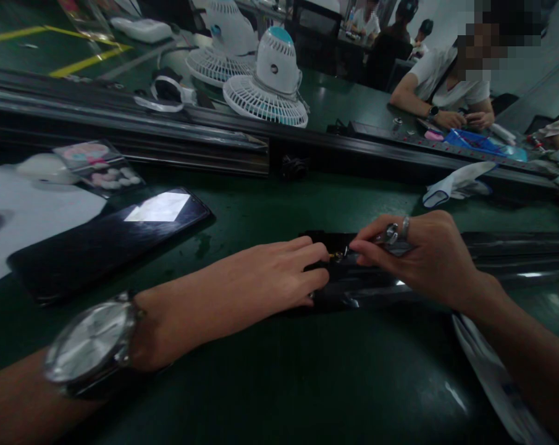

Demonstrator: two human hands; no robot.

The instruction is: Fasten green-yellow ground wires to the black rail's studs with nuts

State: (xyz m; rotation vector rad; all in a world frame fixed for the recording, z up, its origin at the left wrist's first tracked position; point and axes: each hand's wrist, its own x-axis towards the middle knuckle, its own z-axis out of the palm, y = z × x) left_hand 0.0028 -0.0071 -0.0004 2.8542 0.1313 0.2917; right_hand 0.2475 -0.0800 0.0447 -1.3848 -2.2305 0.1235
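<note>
Left hand (256,278) lies flat, fingers loosely spread, pinning the black strip (353,290) at centre, so keep it pressed steady while the right hand (422,253), pinched round silvery tweezers (393,238), meets what looks like a tiny brass part (337,254) just between both sets of fingertips.

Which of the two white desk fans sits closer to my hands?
The white desk fan with the teal cap, face-down by the rail; the plain white fan lies behind it.
</note>
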